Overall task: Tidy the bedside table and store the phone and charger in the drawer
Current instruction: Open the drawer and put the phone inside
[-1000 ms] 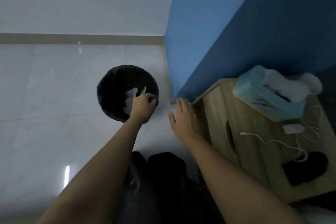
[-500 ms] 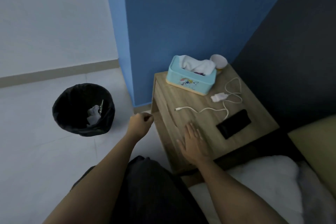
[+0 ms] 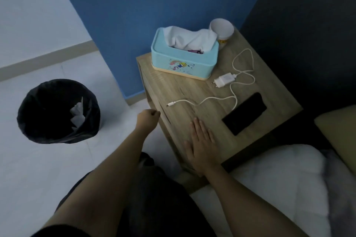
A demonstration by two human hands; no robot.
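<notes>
The wooden bedside table (image 3: 273, 86) stands against the blue wall. A black phone (image 3: 244, 112) lies flat near its right front corner. The white charger plug (image 3: 224, 80) lies just behind it, and its white cable (image 3: 234, 94) loops across the top, ending near the left edge. My right hand (image 3: 201, 145) rests flat, fingers together, on the table's front edge, left of the phone. My left hand (image 3: 147, 120) is curled into a fist beside the table's front left side, with nothing visible in it. No drawer opening shows.
A light blue tissue box (image 3: 184, 61) with white tissue sits at the table's back, a white cup (image 3: 221, 30) behind it. A black-lined waste bin (image 3: 57, 110) holding crumpled paper stands on the pale floor to the left. White bedding (image 3: 279, 184) and a pillow (image 3: 339, 134) lie at right.
My left hand has pulled back from over the bin to the table's side. My right hand has settled flat on the tabletop. The view has swung right onto the table.
</notes>
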